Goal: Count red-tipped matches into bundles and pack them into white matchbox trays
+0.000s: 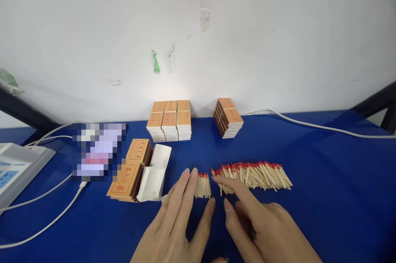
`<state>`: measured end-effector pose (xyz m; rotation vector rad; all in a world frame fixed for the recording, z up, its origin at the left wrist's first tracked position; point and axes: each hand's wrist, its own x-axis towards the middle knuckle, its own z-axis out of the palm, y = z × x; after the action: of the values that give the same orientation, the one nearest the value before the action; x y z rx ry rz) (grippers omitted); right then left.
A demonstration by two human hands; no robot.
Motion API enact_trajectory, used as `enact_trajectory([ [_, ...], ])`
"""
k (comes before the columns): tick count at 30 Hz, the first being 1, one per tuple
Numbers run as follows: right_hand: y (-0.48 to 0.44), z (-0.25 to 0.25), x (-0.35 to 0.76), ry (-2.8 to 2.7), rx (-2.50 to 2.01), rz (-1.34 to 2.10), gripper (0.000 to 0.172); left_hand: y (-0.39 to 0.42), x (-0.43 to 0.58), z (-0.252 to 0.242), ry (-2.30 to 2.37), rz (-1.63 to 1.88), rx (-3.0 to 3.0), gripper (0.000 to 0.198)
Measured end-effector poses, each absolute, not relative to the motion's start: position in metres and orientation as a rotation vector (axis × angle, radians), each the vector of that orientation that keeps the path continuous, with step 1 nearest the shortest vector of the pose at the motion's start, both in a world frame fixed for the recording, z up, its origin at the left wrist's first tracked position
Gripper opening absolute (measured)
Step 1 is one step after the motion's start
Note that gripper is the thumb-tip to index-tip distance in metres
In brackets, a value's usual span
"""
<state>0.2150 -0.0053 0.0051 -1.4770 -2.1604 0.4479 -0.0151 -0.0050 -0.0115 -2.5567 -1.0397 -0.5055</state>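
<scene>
My left hand (175, 226) lies over the blue table with its fingers stretched out and the thumb apart. Its fingertips are at the left side of a small group of red-headed matches (203, 186), partly covering it. My right hand (266, 223) has its index finger extended to the left end of a larger pile of matches (256, 175); the thumb is apart and the other fingers are curled under. Neither hand visibly holds anything. Left of my left hand are white matchbox trays (151, 184) and stacked orange matchbox sleeves (126, 178). A white edge shows partly behind my left fingers.
Stacked matchboxes (169, 120) stand near the wall, with a smaller stack (229, 118) to their right. A blurred-out phone-like object (99, 149), white cables (58, 228) and a white device (21, 168) occupy the left. Another cable (309, 122) runs along the back right.
</scene>
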Motion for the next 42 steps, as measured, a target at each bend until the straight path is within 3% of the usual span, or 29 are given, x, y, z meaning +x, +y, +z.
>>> enact_trajectory([
  [6, -0.009, -0.002, 0.221, -2.156, -1.505, 0.331, 0.033, -0.006, -0.013, -0.020, -1.097, -0.602, -2.520, 0.053],
  [24, -0.010, -0.010, 0.221, -2.159, -1.518, 0.308, 0.051, -0.008, -0.015, -0.020, -1.045, -0.709, -2.554, 0.047],
  [33, -0.011, 0.002, 0.219, -2.146, -1.502, 0.393, 0.043, -0.007, -0.015, -0.020, -1.033, -0.730, -2.562, 0.046],
  [39, -0.014, -0.018, 0.223, -2.182, -1.473, 0.557, 0.070, -0.007, -0.018, -0.015, -1.007, -0.636, -2.571, 0.047],
  [42, -0.017, -0.021, 0.224, -2.198, -1.473, 0.651, 0.074, -0.007, -0.017, -0.017, -1.002, -0.673, -2.563, 0.047],
])
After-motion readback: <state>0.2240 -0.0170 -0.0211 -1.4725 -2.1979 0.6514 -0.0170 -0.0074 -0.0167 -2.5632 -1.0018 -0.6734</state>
